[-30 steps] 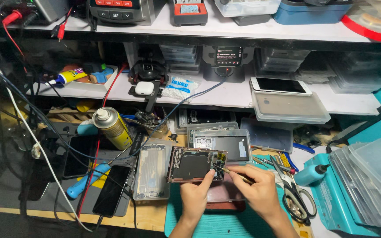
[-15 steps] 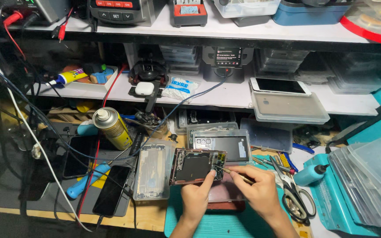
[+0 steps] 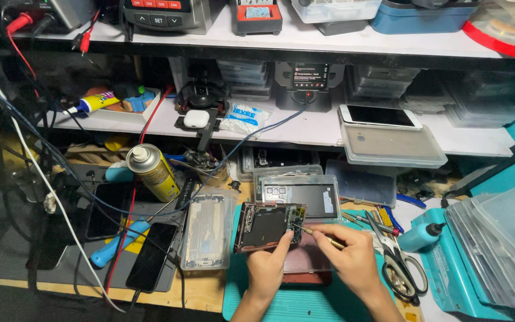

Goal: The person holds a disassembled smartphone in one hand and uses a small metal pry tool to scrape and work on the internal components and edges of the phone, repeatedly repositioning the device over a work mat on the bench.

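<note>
Left hand (image 3: 267, 269) grips an opened dark smartphone chassis (image 3: 267, 225); right hand (image 3: 353, 259) pinches a slim metal tool (image 3: 316, 234); clear plastic tray (image 3: 207, 236) at nine o'clock holds a phone frame.

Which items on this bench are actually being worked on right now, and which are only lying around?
In use: opened phone, propped by the left hand; thin tool in the right hand.

Lying about: yellow spray can, scissors, clear phone case, black phone, teal bottle, white earbud case.
</note>
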`<state>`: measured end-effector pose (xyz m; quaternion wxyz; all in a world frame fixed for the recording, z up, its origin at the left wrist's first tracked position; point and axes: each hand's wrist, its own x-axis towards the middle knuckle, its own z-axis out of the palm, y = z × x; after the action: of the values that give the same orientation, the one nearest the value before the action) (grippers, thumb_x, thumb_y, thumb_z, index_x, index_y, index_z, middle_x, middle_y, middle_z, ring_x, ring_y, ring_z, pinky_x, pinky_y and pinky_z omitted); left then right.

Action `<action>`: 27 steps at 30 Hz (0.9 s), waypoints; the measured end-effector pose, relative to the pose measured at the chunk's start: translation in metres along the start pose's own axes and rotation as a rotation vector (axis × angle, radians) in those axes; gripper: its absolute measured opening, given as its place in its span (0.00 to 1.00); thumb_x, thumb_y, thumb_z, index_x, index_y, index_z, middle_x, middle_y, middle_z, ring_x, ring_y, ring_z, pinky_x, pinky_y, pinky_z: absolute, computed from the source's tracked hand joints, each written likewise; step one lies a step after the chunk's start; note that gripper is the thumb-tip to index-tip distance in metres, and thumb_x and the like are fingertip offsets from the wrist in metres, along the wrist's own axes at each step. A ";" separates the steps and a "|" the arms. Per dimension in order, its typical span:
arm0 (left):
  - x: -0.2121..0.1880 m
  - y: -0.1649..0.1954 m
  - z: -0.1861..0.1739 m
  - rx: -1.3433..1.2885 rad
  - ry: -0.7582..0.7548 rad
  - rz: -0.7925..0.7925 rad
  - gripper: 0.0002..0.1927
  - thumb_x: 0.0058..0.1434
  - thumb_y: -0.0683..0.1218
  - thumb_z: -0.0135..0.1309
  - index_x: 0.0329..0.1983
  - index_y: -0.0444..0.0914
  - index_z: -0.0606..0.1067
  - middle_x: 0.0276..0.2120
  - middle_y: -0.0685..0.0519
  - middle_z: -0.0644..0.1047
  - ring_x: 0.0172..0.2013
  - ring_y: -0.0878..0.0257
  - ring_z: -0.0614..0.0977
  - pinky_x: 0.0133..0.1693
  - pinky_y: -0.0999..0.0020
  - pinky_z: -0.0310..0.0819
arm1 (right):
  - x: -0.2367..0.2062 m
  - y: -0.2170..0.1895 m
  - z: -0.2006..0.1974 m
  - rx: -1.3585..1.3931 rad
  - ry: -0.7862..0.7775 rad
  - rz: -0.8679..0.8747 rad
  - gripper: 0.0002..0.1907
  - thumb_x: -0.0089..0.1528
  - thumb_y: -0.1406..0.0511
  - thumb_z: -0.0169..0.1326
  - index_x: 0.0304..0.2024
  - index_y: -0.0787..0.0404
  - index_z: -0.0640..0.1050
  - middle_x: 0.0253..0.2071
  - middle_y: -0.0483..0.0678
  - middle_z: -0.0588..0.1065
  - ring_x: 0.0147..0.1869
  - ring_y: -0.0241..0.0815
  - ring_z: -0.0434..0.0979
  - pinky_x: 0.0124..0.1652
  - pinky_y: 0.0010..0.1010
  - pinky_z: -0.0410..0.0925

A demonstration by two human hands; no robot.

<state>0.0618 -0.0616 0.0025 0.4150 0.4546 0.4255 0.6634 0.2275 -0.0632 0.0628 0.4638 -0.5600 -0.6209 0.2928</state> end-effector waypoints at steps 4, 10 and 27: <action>-0.002 -0.009 -0.002 0.070 0.012 -0.233 0.09 0.59 0.42 0.64 0.38 0.31 0.85 0.29 0.55 0.85 0.29 0.72 0.78 0.31 0.72 0.73 | 0.000 0.002 0.000 0.005 -0.003 0.021 0.09 0.58 0.68 0.61 0.39 0.64 0.86 0.28 0.47 0.86 0.29 0.29 0.81 0.29 0.21 0.72; 0.000 -0.018 -0.006 0.017 -0.011 -0.158 0.10 0.60 0.43 0.64 0.37 0.29 0.84 0.30 0.56 0.84 0.30 0.74 0.79 0.33 0.74 0.74 | 0.001 0.005 0.001 -0.017 -0.005 0.045 0.09 0.58 0.68 0.61 0.39 0.64 0.86 0.27 0.47 0.85 0.29 0.29 0.80 0.29 0.22 0.71; 0.003 -0.014 -0.014 -0.010 0.038 -0.298 0.13 0.62 0.46 0.61 0.35 0.30 0.84 0.30 0.57 0.83 0.32 0.73 0.77 0.36 0.72 0.73 | 0.001 0.006 0.007 -0.006 -0.004 0.062 0.10 0.58 0.68 0.61 0.41 0.64 0.86 0.29 0.45 0.86 0.31 0.28 0.80 0.31 0.20 0.71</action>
<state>0.0495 -0.0571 -0.0125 0.5031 0.3717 0.4927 0.6049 0.2236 -0.0596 0.0554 0.4515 -0.5798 -0.6049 0.3066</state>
